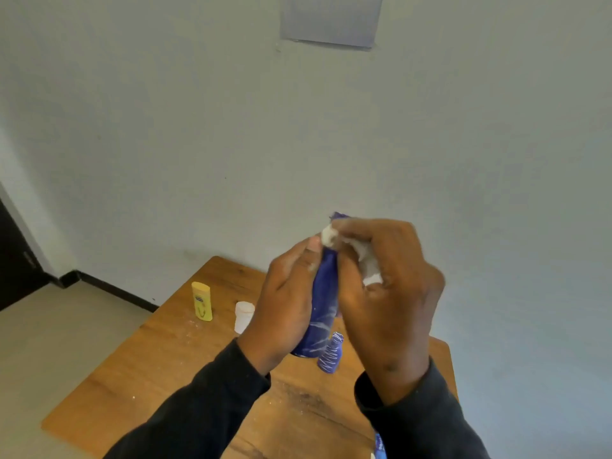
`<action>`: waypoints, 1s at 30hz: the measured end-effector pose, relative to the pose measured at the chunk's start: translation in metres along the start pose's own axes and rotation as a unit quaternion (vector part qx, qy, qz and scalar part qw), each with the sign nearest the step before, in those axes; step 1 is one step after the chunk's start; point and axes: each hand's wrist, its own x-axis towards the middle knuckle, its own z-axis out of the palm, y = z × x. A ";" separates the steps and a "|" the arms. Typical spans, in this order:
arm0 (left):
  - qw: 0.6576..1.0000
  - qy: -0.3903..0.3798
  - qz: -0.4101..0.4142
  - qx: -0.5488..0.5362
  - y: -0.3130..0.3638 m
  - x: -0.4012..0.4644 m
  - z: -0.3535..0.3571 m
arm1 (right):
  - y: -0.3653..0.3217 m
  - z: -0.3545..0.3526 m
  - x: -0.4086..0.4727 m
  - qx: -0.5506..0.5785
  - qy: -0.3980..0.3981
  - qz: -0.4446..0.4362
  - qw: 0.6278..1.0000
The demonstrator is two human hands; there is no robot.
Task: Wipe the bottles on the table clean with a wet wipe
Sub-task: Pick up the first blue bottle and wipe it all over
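My left hand [286, 303] grips a tall blue bottle [321, 309] and holds it upright in the air above the table. White streaks mark its lower part. My right hand [387, 293] presses a crumpled white wet wipe [364, 260] against the bottle's top. On the wooden table [159, 359] stand a yellow bottle [202, 301], a small white jar [244, 316] and a small blue bottle [330, 354] with white streaks. The tall bottle's cap is mostly hidden under the wipe and fingers.
A blue-and-white packet [380, 445] peeks out at the table's near right, under my right sleeve. White powder specks lie on the tabletop. The table stands against a pale wall; the floor and a dark doorway are to the left.
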 end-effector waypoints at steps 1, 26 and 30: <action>1.000 0.023 0.008 0.000 0.003 0.002 -0.006 | -0.007 0.003 -0.007 0.013 -0.028 -0.011 0.999; 0.987 0.102 -0.073 -0.099 0.008 0.046 -0.125 | -0.026 0.121 0.032 0.024 -0.105 -0.003 0.994; 0.985 0.114 -0.072 -0.107 0.011 0.061 -0.151 | -0.042 0.130 0.012 0.036 -0.165 -0.014 0.986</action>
